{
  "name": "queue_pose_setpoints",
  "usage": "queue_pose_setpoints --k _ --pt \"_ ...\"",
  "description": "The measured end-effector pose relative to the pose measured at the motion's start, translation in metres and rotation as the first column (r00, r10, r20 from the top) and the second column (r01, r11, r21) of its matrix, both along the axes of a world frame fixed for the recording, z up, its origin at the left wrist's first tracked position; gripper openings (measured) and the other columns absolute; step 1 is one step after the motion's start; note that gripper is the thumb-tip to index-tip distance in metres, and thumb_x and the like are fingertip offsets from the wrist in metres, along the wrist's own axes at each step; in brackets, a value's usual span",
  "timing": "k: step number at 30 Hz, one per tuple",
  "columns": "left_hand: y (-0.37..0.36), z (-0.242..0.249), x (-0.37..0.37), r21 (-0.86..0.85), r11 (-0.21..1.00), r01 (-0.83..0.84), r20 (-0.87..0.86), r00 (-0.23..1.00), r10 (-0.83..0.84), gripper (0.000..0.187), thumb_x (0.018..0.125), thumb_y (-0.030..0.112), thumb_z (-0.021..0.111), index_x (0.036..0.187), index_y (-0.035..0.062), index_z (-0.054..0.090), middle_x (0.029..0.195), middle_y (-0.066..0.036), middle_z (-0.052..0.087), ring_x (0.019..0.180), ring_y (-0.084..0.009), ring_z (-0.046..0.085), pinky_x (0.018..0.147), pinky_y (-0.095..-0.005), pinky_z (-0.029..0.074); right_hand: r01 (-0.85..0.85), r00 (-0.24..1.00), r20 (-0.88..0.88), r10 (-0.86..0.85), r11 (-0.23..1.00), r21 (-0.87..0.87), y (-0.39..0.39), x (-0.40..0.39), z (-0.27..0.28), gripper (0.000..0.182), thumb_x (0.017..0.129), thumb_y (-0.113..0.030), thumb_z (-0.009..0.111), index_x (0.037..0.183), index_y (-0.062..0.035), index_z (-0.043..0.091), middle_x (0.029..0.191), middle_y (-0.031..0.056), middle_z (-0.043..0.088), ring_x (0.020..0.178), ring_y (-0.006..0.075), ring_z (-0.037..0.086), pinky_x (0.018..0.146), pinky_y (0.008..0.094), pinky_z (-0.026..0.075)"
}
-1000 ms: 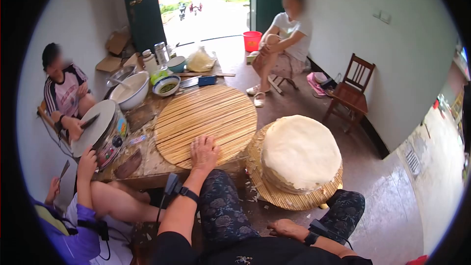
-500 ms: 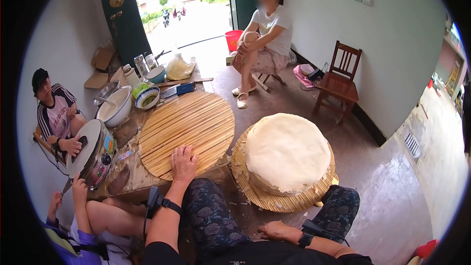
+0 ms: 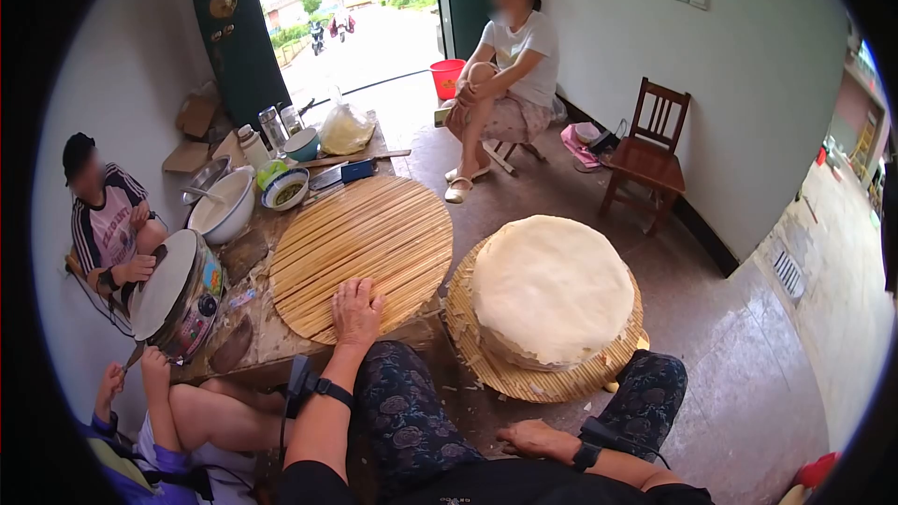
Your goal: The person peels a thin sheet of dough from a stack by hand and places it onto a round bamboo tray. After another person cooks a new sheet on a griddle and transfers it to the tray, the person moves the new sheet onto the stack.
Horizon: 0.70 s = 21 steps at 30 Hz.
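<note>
My left hand (image 3: pixel 357 311) lies flat on the near edge of a round bamboo-slat mat (image 3: pixel 365 248), fingers stretched out. Low in the view, my right hand (image 3: pixel 538 438) rests by my right thigh with its fingers curled in; nothing shows in it. In front of my knees, a thick round stack of pale, thin sheets (image 3: pixel 552 285) sits on a round woven tray (image 3: pixel 468 346). Left of the mat stands a round electric griddle (image 3: pixel 173 290) with a pale top; a seated person's hand (image 3: pixel 140 268) is at its far edge with a dark flat tool.
Behind the mat are a white basin (image 3: pixel 223 210) of pale batter, a bowl (image 3: pixel 284 189) of sauce and a cleaver (image 3: pixel 346 173). A person (image 3: pixel 519 56) sits near the doorway. Close on my left, another person's hand (image 3: pixel 154 369) shows. A wooden chair (image 3: pixel 645 164) stands right.
The whole view has shifted slightly. The seated person's hand at the griddle has moved with the dark tool toward its far left edge. My hands stay in place.
</note>
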State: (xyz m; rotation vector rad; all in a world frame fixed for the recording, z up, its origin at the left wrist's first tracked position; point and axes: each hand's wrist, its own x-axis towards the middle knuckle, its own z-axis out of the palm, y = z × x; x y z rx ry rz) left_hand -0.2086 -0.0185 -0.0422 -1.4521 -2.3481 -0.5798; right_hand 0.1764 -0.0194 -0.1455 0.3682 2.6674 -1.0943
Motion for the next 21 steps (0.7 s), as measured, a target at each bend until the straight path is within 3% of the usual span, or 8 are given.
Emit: queue_pose_setpoints --k 21 --pt "0.0001 -0.0042 -0.0022 0.0 1.0 0.003 0.006 1.0 -0.003 0.037 0.084 0.03 0.06 0.116 0.0115 0.055 0.123 -0.013 0.051 0.12 -0.0344 0.043 0.102 -0.0483 0.031 0.004 0.999 0.032 -0.004 1.0 0.014 0.0009 0.002 -0.0043 0.023 0.08 -0.025 0.059 0.091 -0.0058 0.056 0.081 0.0203 0.062 0.081 0.0409 0.06 0.067 0.0497 0.047"
